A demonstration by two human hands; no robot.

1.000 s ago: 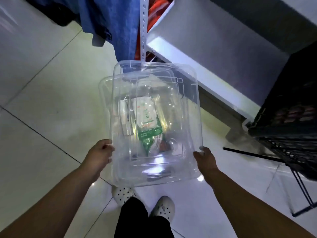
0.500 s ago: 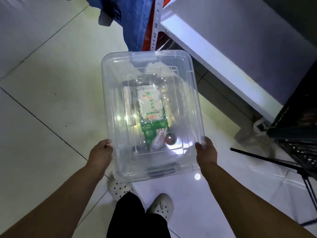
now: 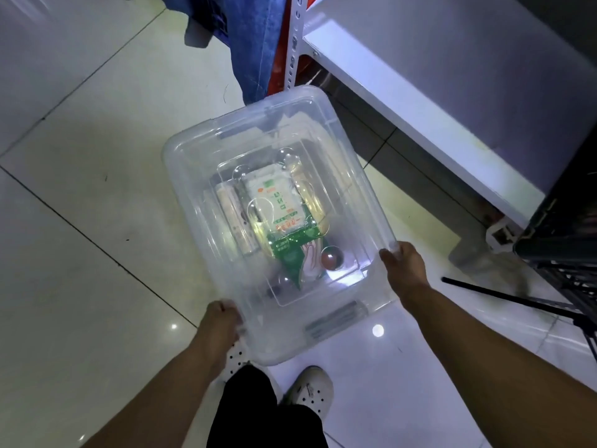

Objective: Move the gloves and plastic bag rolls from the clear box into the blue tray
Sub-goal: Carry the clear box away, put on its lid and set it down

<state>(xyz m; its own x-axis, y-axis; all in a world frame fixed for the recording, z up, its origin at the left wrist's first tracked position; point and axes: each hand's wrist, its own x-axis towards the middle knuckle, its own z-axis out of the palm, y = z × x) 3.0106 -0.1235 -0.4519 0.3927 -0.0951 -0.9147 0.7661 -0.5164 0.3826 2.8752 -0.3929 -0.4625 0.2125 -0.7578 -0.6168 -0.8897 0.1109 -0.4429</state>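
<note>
I hold the clear box (image 3: 206, 156) with its lid on, above the tiled floor in front of my legs. My left hand (image 3: 221, 321) grips its near left corner and my right hand (image 3: 402, 263) grips its right edge. Through the lid I see a white and green pack of gloves (image 3: 281, 221) lying in the middle. A pale plastic bag roll (image 3: 234, 218) lies to its left, and a second roll (image 3: 310, 195) shows dimly on its right. A small dark round thing (image 3: 331, 258) sits near the pack's lower end. No blue tray is in view.
A white metal shelf (image 3: 420, 101) runs along the right, with a perforated upright post (image 3: 292, 43) at its corner. Blue cloth (image 3: 255, 43) hangs behind the box. A black crate (image 3: 568, 227) and a black tripod leg (image 3: 504, 295) stand at right. My white shoes (image 3: 311, 389) are below.
The box has turned counter-clockwise and come lower and nearer to me, with its far end swinging left. Both hands keep their hold on it.
</note>
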